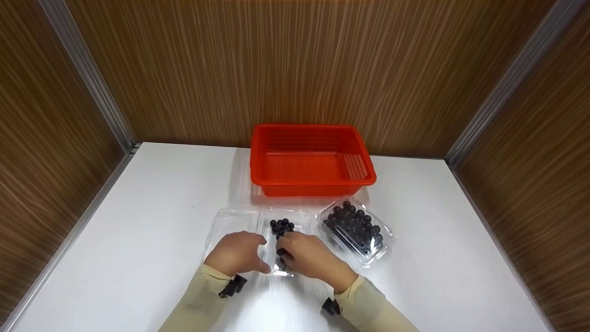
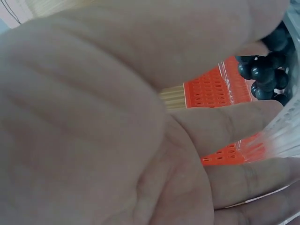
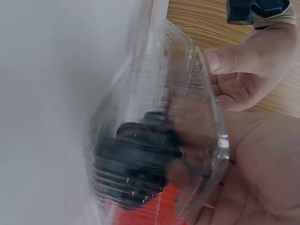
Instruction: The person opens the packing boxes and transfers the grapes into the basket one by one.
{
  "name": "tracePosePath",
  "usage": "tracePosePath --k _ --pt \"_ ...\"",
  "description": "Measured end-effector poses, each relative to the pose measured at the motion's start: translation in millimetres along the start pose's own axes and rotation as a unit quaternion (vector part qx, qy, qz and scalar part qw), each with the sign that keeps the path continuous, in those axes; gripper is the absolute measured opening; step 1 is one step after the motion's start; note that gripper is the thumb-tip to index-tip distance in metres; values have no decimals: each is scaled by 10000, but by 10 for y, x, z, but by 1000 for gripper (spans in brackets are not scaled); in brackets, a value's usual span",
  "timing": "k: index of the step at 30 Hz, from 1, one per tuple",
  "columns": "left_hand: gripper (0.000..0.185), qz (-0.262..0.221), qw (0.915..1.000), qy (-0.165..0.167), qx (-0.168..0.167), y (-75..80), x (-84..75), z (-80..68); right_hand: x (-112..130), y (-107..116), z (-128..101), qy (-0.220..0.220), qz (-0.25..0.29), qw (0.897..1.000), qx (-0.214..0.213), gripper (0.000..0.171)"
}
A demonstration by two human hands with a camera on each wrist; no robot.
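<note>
A clear plastic clamshell box [image 1: 302, 212] lies unfolded on the white table, its lid [image 1: 233, 216] laid out to the left. Inside the box sits a bunch of dark grapes [image 1: 282, 225]. My right hand [image 1: 306, 256] reaches in over the near side, fingers curled at the grapes [image 3: 136, 164], with their tips partly hidden. On the left, my left hand [image 1: 236, 253] is spread, thumb and fingers apart around the box's near-left side. Its fingers [image 2: 234, 124] lie straight near the box wall, and its thumb [image 3: 214, 61] is right at the rim.
To the right stands a second clear box [image 1: 380, 251], closed over dark grapes [image 1: 352, 223]. A red slotted basket [image 1: 318, 183] sits behind both boxes, close to the wood-grain back wall [image 1: 295, 64]. Wood-grain panels also border the table [image 1: 152, 198] on each side.
</note>
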State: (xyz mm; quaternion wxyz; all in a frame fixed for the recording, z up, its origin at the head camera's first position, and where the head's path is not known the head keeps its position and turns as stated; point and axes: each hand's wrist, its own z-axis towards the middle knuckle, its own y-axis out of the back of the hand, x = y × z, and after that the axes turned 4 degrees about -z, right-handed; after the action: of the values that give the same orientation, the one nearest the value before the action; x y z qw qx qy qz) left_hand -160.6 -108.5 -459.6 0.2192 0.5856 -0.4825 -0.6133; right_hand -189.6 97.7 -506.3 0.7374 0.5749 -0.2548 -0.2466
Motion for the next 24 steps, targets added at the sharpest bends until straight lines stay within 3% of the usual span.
tracePosePath --k 10,18,24 --pt "59 120 9999 29 32 -23 18 31 -31 57 -19 -754 360 9963 -200 26" --pt "58 62 10000 -5 30 -31 35 44 -55 87 5 -868 646 9915 -722 28" --pt "59 58 10000 -41 42 -24 34 40 -64 79 5 -826 479 9932 -667 29"
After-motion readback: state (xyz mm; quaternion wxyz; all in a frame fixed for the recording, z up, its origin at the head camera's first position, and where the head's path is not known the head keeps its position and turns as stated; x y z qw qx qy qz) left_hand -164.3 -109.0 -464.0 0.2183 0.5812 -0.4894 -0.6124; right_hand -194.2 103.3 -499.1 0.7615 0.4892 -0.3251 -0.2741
